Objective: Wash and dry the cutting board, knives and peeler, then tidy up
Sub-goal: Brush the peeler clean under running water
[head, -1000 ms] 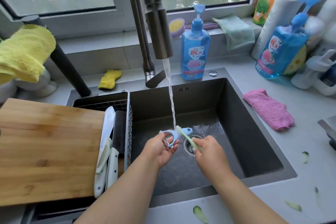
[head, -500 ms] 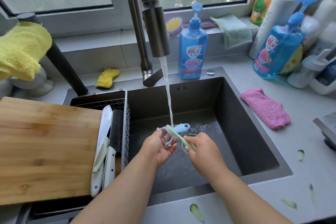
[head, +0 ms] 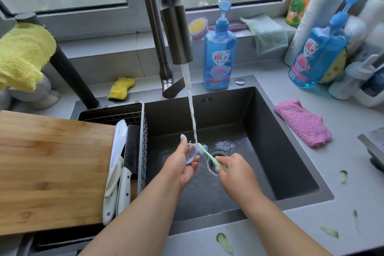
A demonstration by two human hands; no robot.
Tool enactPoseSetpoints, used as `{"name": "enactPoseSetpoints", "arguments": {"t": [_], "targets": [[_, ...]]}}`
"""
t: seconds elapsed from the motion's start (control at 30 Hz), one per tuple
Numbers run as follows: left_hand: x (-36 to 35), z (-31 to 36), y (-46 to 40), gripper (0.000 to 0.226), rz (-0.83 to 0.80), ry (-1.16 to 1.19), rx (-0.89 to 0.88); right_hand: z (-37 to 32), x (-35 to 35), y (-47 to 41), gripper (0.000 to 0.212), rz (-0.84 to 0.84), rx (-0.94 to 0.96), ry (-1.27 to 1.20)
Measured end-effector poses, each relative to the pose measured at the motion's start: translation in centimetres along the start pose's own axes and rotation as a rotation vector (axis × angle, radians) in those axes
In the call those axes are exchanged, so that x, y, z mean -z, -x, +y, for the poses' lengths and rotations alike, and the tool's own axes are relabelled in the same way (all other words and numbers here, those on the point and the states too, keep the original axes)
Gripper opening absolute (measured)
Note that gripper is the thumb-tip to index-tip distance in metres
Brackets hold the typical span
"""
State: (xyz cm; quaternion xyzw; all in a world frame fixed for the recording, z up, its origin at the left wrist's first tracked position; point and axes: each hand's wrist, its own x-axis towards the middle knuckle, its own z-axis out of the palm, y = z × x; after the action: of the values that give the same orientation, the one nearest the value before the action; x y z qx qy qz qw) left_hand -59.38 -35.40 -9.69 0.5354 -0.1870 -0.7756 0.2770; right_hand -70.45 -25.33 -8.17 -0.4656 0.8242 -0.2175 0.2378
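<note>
- Green peel scraps [head: 224,242] were seen lying on the grey tabletop [head: 311,224] nearest the camera, in front of the sink and at its right.
- The wooden cutting board [head: 49,170] was laid across the left side of the sink, with 2 white-handled knives [head: 116,181] resting beside it in the wire rack [head: 143,151].
- The blue peeler [head: 192,154] was held in the left hand [head: 180,166] over the sink basin [head: 280,151]; the fingers were only loosely curled around it, with the index finger extended upward.
- A pale green brush [head: 212,159] was gripped by its handle in the right hand [head: 236,172], its head set against the peeler.
- Both were held just beside the drain [head: 214,162], under the water stream [head: 192,110] that fell from the faucet [head: 176,33].
- A pink cloth [head: 303,122] was spread on the tabletop right of the sink.
- A blue soap bottle [head: 219,52] was stood behind the sink, and a yellow sponge [head: 121,87] was placed further left.
</note>
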Motion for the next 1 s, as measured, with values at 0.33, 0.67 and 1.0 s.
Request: {"name": "enactPoseSetpoints", "arguments": {"t": [0.33,0.67,1.0], "targets": [[1.4,-0.5,-1.4,0.033,0.074,-0.387,-0.146,1.1,0.4,-0.5,0.032,-0.081,-0.001,0.048],[1.8,-0.7,-2.4,0.026,0.042,-0.508,-0.092,1.9,0.8,-0.8,0.028,-0.127,0.062,0.039],[1.3,-1.1,-1.3,0.029,0.042,-0.442,-0.103,1.2,0.9,-1.7,0.026,-0.041,0.019,0.109]]}}
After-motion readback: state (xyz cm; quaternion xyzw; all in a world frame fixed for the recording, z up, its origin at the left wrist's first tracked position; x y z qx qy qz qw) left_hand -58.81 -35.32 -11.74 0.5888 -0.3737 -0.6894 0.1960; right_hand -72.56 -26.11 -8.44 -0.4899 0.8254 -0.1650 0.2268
